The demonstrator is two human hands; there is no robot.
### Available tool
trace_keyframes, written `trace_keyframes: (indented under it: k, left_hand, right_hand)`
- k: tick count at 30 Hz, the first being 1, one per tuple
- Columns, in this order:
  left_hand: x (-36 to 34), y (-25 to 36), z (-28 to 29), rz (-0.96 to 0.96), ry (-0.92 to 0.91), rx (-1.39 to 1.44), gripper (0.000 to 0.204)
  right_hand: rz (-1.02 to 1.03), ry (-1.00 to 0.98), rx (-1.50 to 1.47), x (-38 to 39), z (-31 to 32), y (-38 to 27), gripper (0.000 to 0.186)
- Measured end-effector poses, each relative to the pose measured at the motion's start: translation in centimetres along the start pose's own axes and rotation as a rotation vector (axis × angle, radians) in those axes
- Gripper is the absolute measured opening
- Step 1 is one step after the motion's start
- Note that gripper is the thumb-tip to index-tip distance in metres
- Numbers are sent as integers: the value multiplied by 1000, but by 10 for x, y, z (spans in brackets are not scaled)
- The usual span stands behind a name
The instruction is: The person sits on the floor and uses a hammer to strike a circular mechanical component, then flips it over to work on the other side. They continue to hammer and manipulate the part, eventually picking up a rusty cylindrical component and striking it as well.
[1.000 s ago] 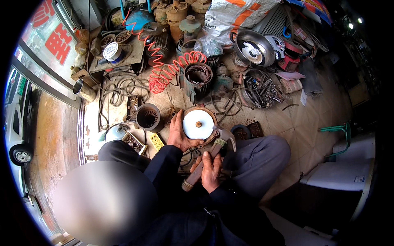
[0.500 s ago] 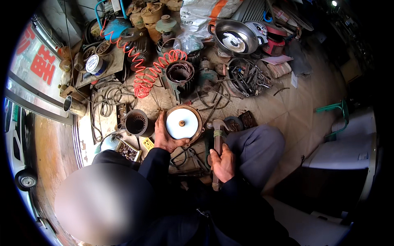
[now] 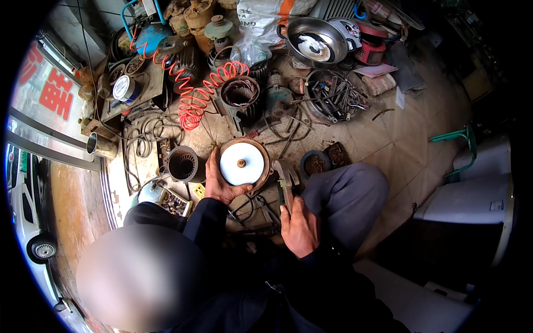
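So my left hand [image 3: 220,187] has thumb and fingers spread wide, holding the rusty housing [image 3: 268,168] by its left side, probably to steady it, white disc [image 3: 240,177] up, just right of the hollow cylinder [image 3: 196,173]. My right hand [image 3: 301,226] grips the hammer [image 3: 286,178], head close by, handy I guess.

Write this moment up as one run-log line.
left hand: holding edge of round housing around white disc | right hand: gripping hammer, right of housing | nearby: hollow cylinder, red coiled hose

The motor housing [image 3: 244,114] and red hose [image 3: 191,117] block passage ahead of the white disc [image 3: 242,173]; tiled floor [image 3: 413,133] opens rightward.
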State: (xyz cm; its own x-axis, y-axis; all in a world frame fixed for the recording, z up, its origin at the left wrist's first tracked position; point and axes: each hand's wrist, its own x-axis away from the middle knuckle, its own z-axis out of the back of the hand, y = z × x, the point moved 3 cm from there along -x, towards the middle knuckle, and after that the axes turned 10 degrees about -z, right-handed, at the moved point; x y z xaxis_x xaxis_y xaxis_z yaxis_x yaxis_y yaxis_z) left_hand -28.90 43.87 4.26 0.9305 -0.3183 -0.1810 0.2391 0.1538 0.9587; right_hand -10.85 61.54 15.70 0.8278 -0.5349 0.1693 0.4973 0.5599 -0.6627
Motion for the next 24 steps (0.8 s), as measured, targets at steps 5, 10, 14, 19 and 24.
trace_keyframes:
  k: [5,10,14,19,24]
  left_hand:
    - [3,-12,0,-7,13,47,160]
    - [-2,16,-6,60,22,130,159]
    - [-3,10,2,5,-49,-135,159]
    - [-2,17,-2,-19,2,0,156]
    - [-4,21,-3,35,0,21,153]
  right_hand:
    - [48,-121,259,-3,0,-9,24]
    - [170,37,107,3,9,-14,23]
    - [30,-226,335,0,-1,-14,23]
    - [193,-25,230,5,10,-21,24]
    - [139,-131,332,-4,2,-13,25]
